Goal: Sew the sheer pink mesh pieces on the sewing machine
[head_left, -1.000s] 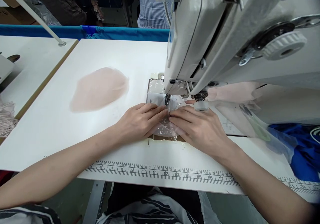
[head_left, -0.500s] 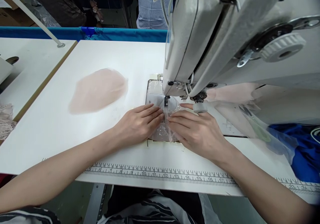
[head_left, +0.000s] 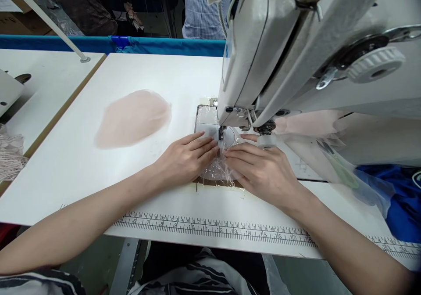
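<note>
From afar I list: 1 L hand (head_left: 187, 159), flat on sheer fabric (head_left: 213, 172), unclenched; 1 R hand (head_left: 263, 167), fingertips on same pc., grip can't tell. Fabric: under hands, by presser foot (head_left: 221, 132), sewing mach. (head_left: 243, 58)

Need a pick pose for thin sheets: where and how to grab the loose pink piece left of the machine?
I'd pinch the near edge of the pink piece, coming in low from the wearer's side with the left hand. It looks thin and lies flat on the white table, with no raised corner visible, and that edge faces away from the sewing machine.
</note>
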`<action>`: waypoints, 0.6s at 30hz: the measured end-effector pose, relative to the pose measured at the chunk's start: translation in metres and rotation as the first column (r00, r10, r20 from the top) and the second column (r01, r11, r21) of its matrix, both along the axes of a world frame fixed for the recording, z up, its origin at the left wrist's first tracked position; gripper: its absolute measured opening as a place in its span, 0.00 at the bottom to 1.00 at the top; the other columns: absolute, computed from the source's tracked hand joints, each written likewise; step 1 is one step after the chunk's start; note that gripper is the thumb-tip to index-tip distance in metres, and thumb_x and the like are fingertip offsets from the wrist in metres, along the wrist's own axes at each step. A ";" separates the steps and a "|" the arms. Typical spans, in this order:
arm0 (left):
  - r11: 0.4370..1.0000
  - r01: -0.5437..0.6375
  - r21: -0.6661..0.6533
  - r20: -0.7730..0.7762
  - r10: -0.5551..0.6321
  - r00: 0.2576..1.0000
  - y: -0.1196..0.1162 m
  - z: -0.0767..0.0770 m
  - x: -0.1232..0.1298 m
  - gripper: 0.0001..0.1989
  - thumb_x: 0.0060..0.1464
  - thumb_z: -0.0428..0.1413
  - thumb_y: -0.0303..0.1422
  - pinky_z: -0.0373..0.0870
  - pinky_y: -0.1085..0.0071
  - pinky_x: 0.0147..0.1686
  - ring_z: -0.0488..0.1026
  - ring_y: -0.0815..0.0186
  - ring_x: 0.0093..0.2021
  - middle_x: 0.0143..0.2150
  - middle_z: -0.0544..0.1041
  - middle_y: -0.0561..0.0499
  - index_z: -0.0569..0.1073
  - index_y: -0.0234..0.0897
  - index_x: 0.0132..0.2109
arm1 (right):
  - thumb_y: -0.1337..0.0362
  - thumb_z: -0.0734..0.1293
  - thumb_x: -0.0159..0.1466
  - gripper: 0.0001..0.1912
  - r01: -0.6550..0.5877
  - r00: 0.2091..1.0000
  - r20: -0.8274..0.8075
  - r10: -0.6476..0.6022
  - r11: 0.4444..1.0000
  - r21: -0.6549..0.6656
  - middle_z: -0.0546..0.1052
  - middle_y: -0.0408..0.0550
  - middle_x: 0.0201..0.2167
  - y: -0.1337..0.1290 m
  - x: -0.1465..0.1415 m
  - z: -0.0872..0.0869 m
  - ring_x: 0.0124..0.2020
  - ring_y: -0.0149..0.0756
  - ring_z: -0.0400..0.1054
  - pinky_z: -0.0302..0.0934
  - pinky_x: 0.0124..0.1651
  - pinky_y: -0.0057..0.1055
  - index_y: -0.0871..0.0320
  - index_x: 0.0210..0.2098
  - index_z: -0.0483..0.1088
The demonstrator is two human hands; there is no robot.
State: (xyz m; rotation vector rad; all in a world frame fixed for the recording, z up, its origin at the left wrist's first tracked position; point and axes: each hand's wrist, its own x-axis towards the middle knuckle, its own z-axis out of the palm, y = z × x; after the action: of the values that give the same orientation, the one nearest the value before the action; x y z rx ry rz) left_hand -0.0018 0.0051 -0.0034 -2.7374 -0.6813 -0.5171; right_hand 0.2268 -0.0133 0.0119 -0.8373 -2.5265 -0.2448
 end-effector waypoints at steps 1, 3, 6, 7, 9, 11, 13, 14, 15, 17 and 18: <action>1.000 0.002 -0.002 0.001 -0.002 1.000 0.001 0.000 0.000 0.15 0.65 0.50 0.26 0.72 0.58 0.59 0.75 0.58 0.55 0.54 0.78 0.43 0.74 0.26 0.54 | 0.74 0.63 0.65 0.12 0.007 1.000 0.000 -0.007 1.000 -0.002 0.83 0.44 0.38 0.000 0.000 0.000 0.39 0.35 0.76 0.63 0.47 0.35 0.58 0.35 0.77; 1.000 0.001 -0.001 0.010 -0.001 1.000 0.003 0.000 0.000 0.15 0.65 0.50 0.27 0.72 0.57 0.59 0.75 0.58 0.55 0.53 0.78 0.42 0.74 0.25 0.54 | 0.73 0.63 0.65 0.11 0.018 1.000 0.005 -0.018 1.000 -0.001 0.83 0.44 0.39 0.001 0.000 -0.001 0.38 0.35 0.76 0.63 0.48 0.37 0.58 0.36 0.77; 0.999 0.029 0.012 0.021 -0.029 0.999 0.002 0.002 -0.001 0.15 0.65 0.50 0.28 0.71 0.56 0.60 0.76 0.59 0.55 0.53 0.78 0.43 0.74 0.27 0.54 | 0.73 0.63 0.65 0.11 0.026 0.999 0.020 -0.027 1.000 0.013 0.83 0.44 0.40 0.002 0.001 -0.002 0.37 0.35 0.76 0.63 0.50 0.38 0.58 0.37 0.78; 0.999 0.043 0.015 0.026 -0.044 0.999 0.001 0.002 -0.002 0.14 0.65 0.50 0.28 0.71 0.57 0.60 0.76 0.60 0.55 0.53 0.78 0.44 0.74 0.28 0.54 | 0.73 0.63 0.65 0.11 0.028 0.999 0.023 -0.029 0.999 0.019 0.83 0.44 0.40 0.002 0.001 -0.003 0.37 0.35 0.76 0.63 0.51 0.38 0.58 0.37 0.78; 0.998 0.064 0.015 0.035 -0.065 0.997 -0.002 0.003 -0.003 0.14 0.64 0.51 0.27 0.71 0.58 0.60 0.76 0.61 0.54 0.53 0.79 0.44 0.74 0.29 0.54 | 0.73 0.63 0.65 0.11 0.028 0.999 0.027 -0.029 0.999 0.022 0.83 0.45 0.40 0.001 0.001 -0.004 0.37 0.35 0.76 0.62 0.53 0.39 0.58 0.38 0.78; 0.998 0.058 0.004 0.044 -0.058 0.997 -0.004 0.004 -0.003 0.14 0.63 0.52 0.27 0.71 0.59 0.60 0.77 0.61 0.54 0.52 0.79 0.44 0.74 0.28 0.53 | 0.74 0.63 0.65 0.11 0.026 0.999 0.027 -0.026 0.999 0.025 0.83 0.46 0.40 0.000 0.000 -0.004 0.38 0.35 0.76 0.61 0.54 0.39 0.59 0.38 0.78; 0.999 0.045 -0.016 0.042 -0.044 0.998 -0.004 0.004 -0.004 0.14 0.63 0.51 0.27 0.70 0.58 0.61 0.77 0.62 0.53 0.51 0.79 0.44 0.75 0.29 0.53 | 0.73 0.63 0.65 0.11 0.030 0.999 0.033 -0.030 0.999 0.027 0.83 0.47 0.41 0.000 0.000 -0.004 0.38 0.35 0.76 0.61 0.54 0.40 0.59 0.39 0.78; 0.999 0.039 -0.029 0.042 -0.037 0.998 -0.003 0.004 -0.004 0.14 0.63 0.51 0.27 0.70 0.58 0.62 0.77 0.62 0.53 0.52 0.79 0.45 0.75 0.30 0.53 | 0.73 0.63 0.65 0.11 0.035 0.999 0.040 -0.036 0.999 0.027 0.82 0.46 0.42 0.000 0.000 -0.004 0.38 0.35 0.76 0.62 0.54 0.40 0.58 0.39 0.78; 0.999 0.033 -0.043 0.042 -0.031 0.999 -0.002 0.004 -0.004 0.14 0.63 0.51 0.27 0.69 0.58 0.62 0.77 0.62 0.54 0.52 0.79 0.45 0.75 0.31 0.53 | 0.73 0.63 0.66 0.11 0.041 0.998 0.047 -0.042 0.999 0.026 0.82 0.46 0.42 0.000 0.000 -0.004 0.38 0.35 0.76 0.62 0.54 0.40 0.58 0.40 0.78; 0.998 0.021 -0.062 0.043 -0.018 0.999 0.000 0.004 -0.004 0.14 0.64 0.51 0.28 0.68 0.57 0.63 0.76 0.62 0.54 0.52 0.79 0.46 0.75 0.33 0.53 | 0.73 0.62 0.66 0.12 0.051 0.997 0.065 -0.052 0.998 0.022 0.82 0.45 0.43 0.001 0.000 -0.005 0.38 0.35 0.76 0.62 0.53 0.40 0.57 0.40 0.78; 0.998 0.014 -0.066 0.040 -0.011 0.999 0.002 0.003 -0.004 0.14 0.64 0.50 0.28 0.67 0.57 0.63 0.76 0.63 0.54 0.52 0.79 0.46 0.75 0.33 0.53 | 0.73 0.62 0.66 0.12 0.055 0.996 0.069 -0.057 0.998 0.022 0.82 0.45 0.44 0.001 -0.001 -0.005 0.38 0.35 0.76 0.63 0.53 0.40 0.57 0.40 0.78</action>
State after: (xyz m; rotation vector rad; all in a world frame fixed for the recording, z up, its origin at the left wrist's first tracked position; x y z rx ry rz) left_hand -0.0060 0.0071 -0.0001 -2.8012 -0.7035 -0.5632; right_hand 0.2262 -0.0124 0.0071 -0.9076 -2.5631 -0.3222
